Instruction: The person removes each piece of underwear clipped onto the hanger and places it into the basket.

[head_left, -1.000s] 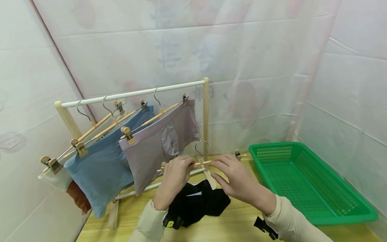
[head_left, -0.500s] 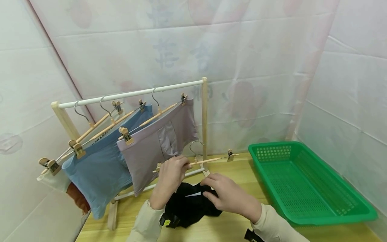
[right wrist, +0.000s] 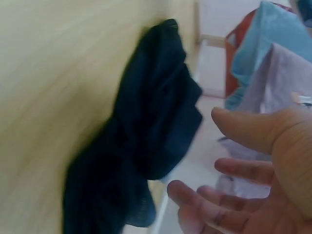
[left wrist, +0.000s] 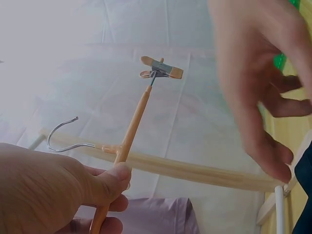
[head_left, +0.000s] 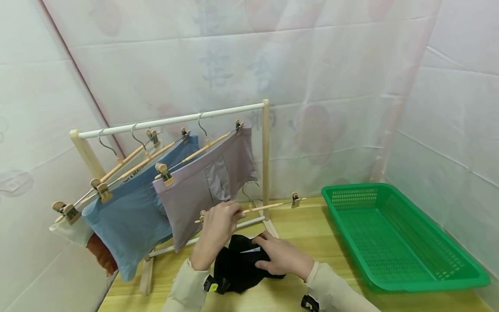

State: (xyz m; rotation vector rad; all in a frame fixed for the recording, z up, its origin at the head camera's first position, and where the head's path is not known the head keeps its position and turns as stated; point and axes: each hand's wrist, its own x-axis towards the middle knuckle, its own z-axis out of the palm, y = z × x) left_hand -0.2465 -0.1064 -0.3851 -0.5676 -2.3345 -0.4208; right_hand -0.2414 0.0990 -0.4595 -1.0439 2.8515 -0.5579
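My left hand (head_left: 218, 225) pinches a wooden clip hanger (head_left: 269, 208) by its bar, left of the metal hook. The left wrist view has the thumb laid along the bar and a clip (left wrist: 162, 68) at the far end, holding nothing. A crumpled black garment (head_left: 238, 271), perhaps underwear, lies on the table in front of the rack. Over its right side is my right hand (head_left: 283, 255), fingers loosely bent. Between thumb and fingertips there is a gap in the right wrist view, with the black cloth (right wrist: 151, 107) just beyond them.
A wood-and-white drying rack (head_left: 266, 151) stands at the left, carrying light purple boxer briefs (head_left: 191, 195), blue ones (head_left: 136, 221) and a white-and-rust garment (head_left: 101, 253) on clip hangers. To the right on the wooden table (head_left: 312, 234) sits a green plastic basket (head_left: 429, 286).
My right hand has left the hanger bar and come down and left to the black garment. The hanger has shifted slightly left, still held in my left hand.
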